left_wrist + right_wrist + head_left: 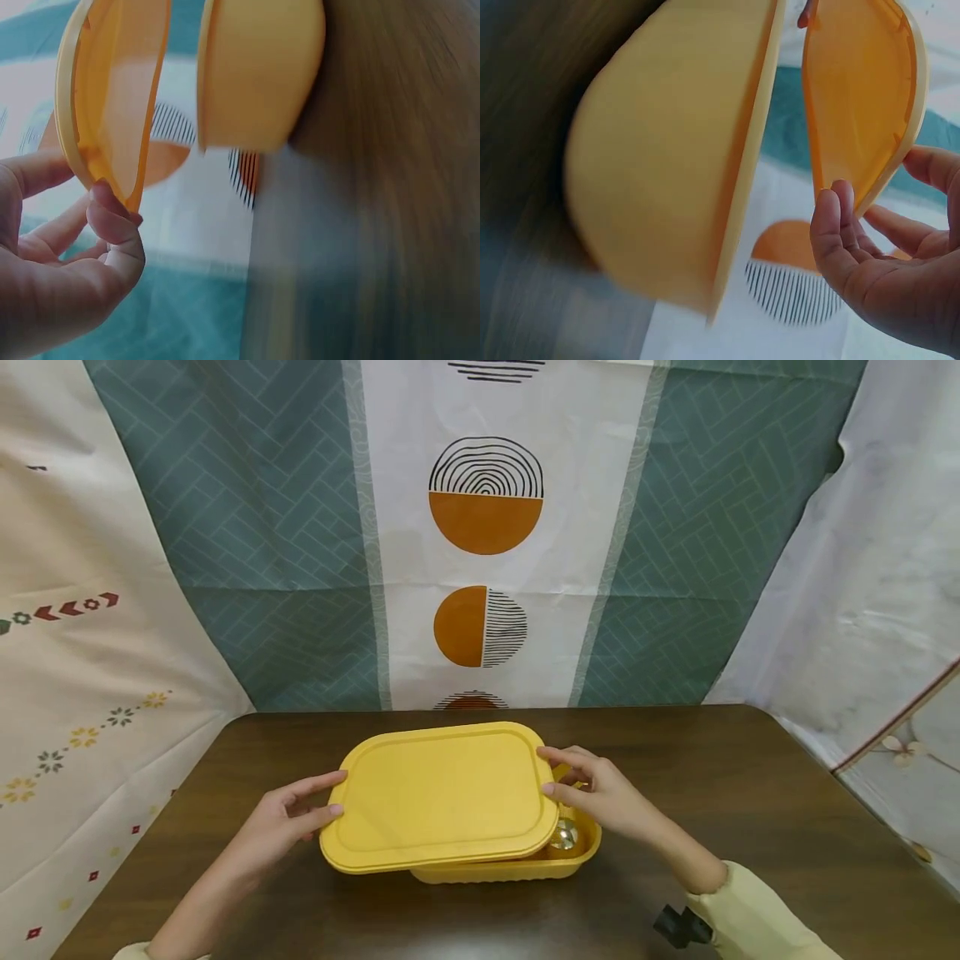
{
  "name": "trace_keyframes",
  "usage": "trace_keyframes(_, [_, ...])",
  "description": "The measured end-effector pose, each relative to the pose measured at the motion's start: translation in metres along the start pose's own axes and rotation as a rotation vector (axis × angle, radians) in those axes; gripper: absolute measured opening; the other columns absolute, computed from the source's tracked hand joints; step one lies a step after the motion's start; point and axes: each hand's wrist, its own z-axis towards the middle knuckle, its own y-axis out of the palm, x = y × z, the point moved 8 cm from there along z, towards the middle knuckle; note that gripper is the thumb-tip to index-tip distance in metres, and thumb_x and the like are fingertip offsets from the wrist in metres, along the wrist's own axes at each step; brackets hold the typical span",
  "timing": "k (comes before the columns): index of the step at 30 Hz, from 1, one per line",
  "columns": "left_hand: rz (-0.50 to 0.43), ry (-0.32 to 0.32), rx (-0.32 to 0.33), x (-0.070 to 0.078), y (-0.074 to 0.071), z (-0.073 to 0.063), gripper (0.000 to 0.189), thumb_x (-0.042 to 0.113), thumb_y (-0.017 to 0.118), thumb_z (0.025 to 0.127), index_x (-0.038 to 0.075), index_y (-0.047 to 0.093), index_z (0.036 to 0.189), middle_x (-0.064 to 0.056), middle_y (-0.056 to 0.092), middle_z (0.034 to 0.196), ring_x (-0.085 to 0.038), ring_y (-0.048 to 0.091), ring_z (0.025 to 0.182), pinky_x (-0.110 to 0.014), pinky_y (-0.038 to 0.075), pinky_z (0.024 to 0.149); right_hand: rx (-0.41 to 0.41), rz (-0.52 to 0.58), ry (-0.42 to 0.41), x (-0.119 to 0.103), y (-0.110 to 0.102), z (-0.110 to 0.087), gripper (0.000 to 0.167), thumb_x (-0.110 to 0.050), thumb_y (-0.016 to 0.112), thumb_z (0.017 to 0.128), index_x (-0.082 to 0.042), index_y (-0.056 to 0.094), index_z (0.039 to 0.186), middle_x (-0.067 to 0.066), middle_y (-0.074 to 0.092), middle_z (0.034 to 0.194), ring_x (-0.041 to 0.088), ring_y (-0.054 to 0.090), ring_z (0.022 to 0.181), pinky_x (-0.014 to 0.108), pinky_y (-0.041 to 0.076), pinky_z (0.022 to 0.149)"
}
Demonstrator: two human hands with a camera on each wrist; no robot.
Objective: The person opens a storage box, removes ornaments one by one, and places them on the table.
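A yellow rectangular lid [442,797] with rounded corners is raised over a yellow plastic container [510,872], shifted toward its left. My left hand [281,822] pinches the lid's left edge between thumb and fingers. On the opposite edge, my right hand [603,789] grips the lid near its right corner. Both wrist views show the lid's hollow underside and a gap between it and the container. A shiny round thing [564,835] shows inside the container's uncovered right end; the lid hides the rest of the inside from the head view.
The container stands on a dark brown wooden table [750,827]. Behind it hangs a green and white cloth [487,568] with orange half circles. Pale patterned cloths hang on the left [90,693] and right [885,610]. A small black object [682,927] is at my right sleeve.
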Motion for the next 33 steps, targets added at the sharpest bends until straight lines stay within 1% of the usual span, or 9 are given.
trace_keyframes(5, [0.018, -0.004, 0.008, -0.013, -0.027, -0.014, 0.053, 0.021, 0.063, 0.086, 0.004, 0.046, 0.132, 0.014, 0.056, 0.114, -0.011, 0.058, 0.074, -0.03, 0.048, 0.061, -0.034, 0.029, -0.002, -0.011, 0.024, 0.011, 0.048, -0.021, 0.06, 0.088, 0.001, 0.048, 0.13, 0.018, 0.047, 0.129, 0.018, 0.057, 0.086, 0.024, 0.049, 0.062])
trace_keyframes(7, [-0.004, 0.0, -0.006, -0.027, -0.039, -0.015, 0.052, 0.021, 0.062, 0.087, 0.006, 0.045, 0.134, 0.018, 0.055, 0.115, -0.009, 0.061, 0.082, -0.031, 0.051, 0.064, -0.046, 0.042, -0.012, -0.016, 0.034, 0.015, 0.048, -0.02, 0.06, 0.088, 0.001, 0.047, 0.13, 0.018, 0.049, 0.126, 0.017, 0.057, 0.085, 0.023, 0.048, 0.062])
trace_keyframes(12, [0.013, -0.023, -0.02, -0.039, -0.063, -0.026, 0.051, 0.021, 0.058, 0.089, 0.007, 0.042, 0.136, 0.024, 0.052, 0.117, -0.004, 0.059, 0.093, -0.03, 0.052, 0.069, -0.056, 0.044, -0.028, -0.026, 0.056, 0.026, 0.047, -0.02, 0.061, 0.088, 0.0, 0.049, 0.129, 0.016, 0.053, 0.118, 0.015, 0.055, 0.081, 0.022, 0.046, 0.06])
trace_keyframes(14, [0.054, -0.048, -0.008, -0.037, -0.072, -0.033, 0.05, 0.021, 0.057, 0.09, 0.006, 0.042, 0.136, 0.028, 0.051, 0.113, -0.003, 0.059, 0.092, -0.029, 0.051, 0.068, -0.056, 0.058, -0.025, -0.03, 0.066, 0.031, 0.047, -0.019, 0.061, 0.087, 0.0, 0.05, 0.129, 0.014, 0.054, 0.116, 0.015, 0.053, 0.079, 0.022, 0.045, 0.057])
trace_keyframes(17, [0.106, -0.088, -0.006, -0.046, -0.088, -0.036, 0.05, 0.025, 0.056, 0.09, 0.01, 0.043, 0.136, 0.031, 0.05, 0.111, 0.001, 0.058, 0.093, -0.028, 0.05, 0.068, -0.048, 0.084, -0.002, -0.036, 0.079, 0.038, 0.047, -0.019, 0.062, 0.086, -0.002, 0.051, 0.128, 0.013, 0.054, 0.111, 0.014, 0.052, 0.077, 0.02, 0.045, 0.056])
trace_keyframes(21, [0.148, -0.06, 0.012, -0.056, -0.105, -0.04, 0.046, 0.023, 0.054, 0.092, 0.013, 0.044, 0.135, 0.034, 0.049, 0.11, 0.004, 0.056, 0.09, -0.027, 0.049, 0.065, -0.04, 0.093, 0.018, -0.042, 0.095, 0.045, 0.047, -0.018, 0.063, 0.085, -0.004, 0.051, 0.128, 0.01, 0.054, 0.106, 0.013, 0.05, 0.076, 0.02, 0.044, 0.056])
trace_keyframes(27, [0.173, -0.019, 0.02, -0.071, -0.126, -0.044, 0.041, 0.016, 0.051, 0.093, 0.021, 0.046, 0.134, 0.034, 0.049, 0.111, -0.002, 0.056, 0.081, -0.026, 0.044, 0.057, -0.049, 0.112, 0.053, -0.044, 0.119, 0.057, 0.047, -0.013, 0.065, 0.082, -0.005, 0.053, 0.127, 0.01, 0.054, 0.1, 0.01, 0.048, 0.072, 0.019, 0.039, 0.052])
trace_keyframes(29, [0.169, -0.034, 0.01, -0.077, -0.133, -0.045, 0.041, 0.016, 0.051, 0.094, 0.025, 0.047, 0.133, 0.034, 0.049, 0.109, -0.004, 0.057, 0.08, -0.026, 0.045, 0.058, -0.044, 0.142, 0.063, -0.045, 0.126, 0.06, 0.048, -0.011, 0.066, 0.081, -0.004, 0.053, 0.127, 0.009, 0.054, 0.099, 0.009, 0.048, 0.072, 0.018, 0.038, 0.052])
trace_keyframes(33, [0.143, -0.152, -0.019, -0.096, -0.146, -0.047, 0.039, 0.024, 0.051, 0.094, 0.036, 0.045, 0.13, 0.037, 0.046, 0.105, -0.009, 0.055, 0.077, -0.028, 0.045, 0.059, -0.049, 0.262, 0.099, -0.049, 0.14, 0.063, 0.049, -0.006, 0.066, 0.08, -0.004, 0.052, 0.127, 0.007, 0.053, 0.094, 0.008, 0.047, 0.065, 0.017, 0.037, 0.048])
